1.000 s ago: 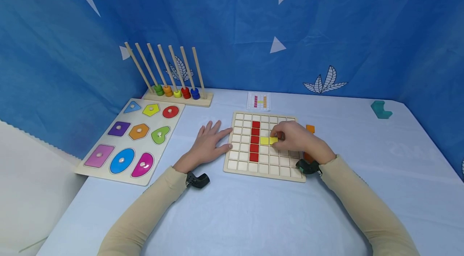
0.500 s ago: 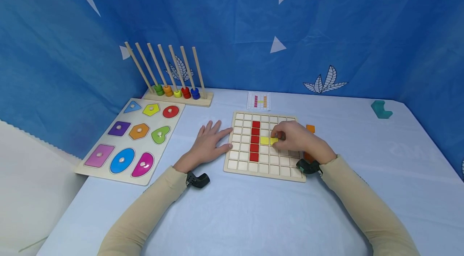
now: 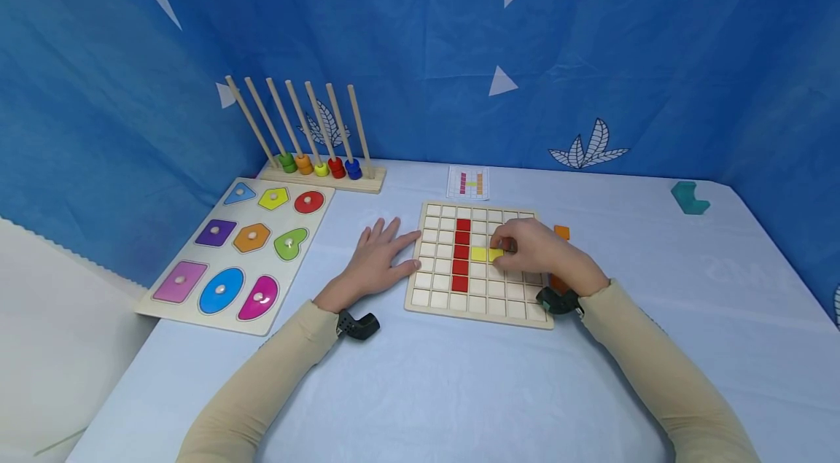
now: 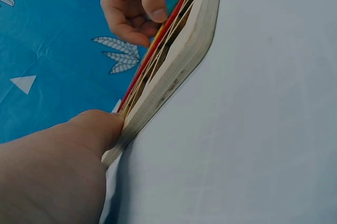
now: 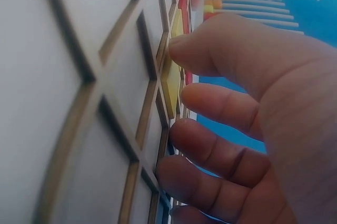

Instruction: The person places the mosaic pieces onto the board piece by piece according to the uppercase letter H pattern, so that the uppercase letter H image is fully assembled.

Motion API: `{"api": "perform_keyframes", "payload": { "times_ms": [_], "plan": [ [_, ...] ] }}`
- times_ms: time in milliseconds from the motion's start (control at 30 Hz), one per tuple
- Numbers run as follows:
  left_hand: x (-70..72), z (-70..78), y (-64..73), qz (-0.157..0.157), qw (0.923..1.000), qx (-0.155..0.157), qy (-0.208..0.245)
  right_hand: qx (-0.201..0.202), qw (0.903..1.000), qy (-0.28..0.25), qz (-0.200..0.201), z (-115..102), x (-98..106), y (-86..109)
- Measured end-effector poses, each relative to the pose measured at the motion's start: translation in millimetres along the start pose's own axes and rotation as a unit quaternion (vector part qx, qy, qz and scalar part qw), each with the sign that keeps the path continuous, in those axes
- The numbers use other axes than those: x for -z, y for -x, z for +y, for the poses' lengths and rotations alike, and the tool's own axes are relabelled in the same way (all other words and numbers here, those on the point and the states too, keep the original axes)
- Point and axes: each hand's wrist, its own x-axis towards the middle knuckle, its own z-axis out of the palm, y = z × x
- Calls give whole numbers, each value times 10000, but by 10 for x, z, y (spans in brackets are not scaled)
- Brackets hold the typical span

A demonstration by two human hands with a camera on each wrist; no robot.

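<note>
A wooden grid board (image 3: 481, 308) lies on the table with a column of several red square tiles (image 3: 461, 253) in its cells. Right of that column, in the middle row, is one yellow tile (image 3: 479, 254), and beside it a second yellow tile (image 3: 496, 255). My right hand (image 3: 539, 250) pinches this second tile between thumb and index finger; in the right wrist view the thumb (image 5: 197, 53) overlaps the yellow edge. Spread out flat, my left hand (image 3: 375, 261) rests on the table, its thumb and index fingertip at the board's left edge.
Orange tiles (image 3: 561, 232) lie right of the board, partly hidden by the right wrist. Behind the board is a small pattern card (image 3: 468, 183). A knobbed shape puzzle (image 3: 269, 275) and a peg stand with coloured rings (image 3: 377, 175) stand left. A teal piece (image 3: 687, 198) lies far right.
</note>
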Motion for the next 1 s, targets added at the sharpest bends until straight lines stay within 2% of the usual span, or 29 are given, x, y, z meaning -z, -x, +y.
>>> {"api": "perform_keyframes", "payload": {
  "times_ms": [333, 700, 833, 1000],
  "plan": [
    [0, -3, -9, 12, 10000, 26, -11, 94, 9999, -31, 37, 27, 31, 23],
    [-5, -5, -10, 9, 10000, 23, -14, -292, 9993, -127, 183, 146, 191, 156],
    [-4, -6, -8, -23, 10000, 50, -5, -286, 9991, -48, 297, 235, 285, 229],
    [7, 0, -3, -47, 10000, 70, -1, -490, 9977, 73, 467, 383, 368, 333]
  ]
}}
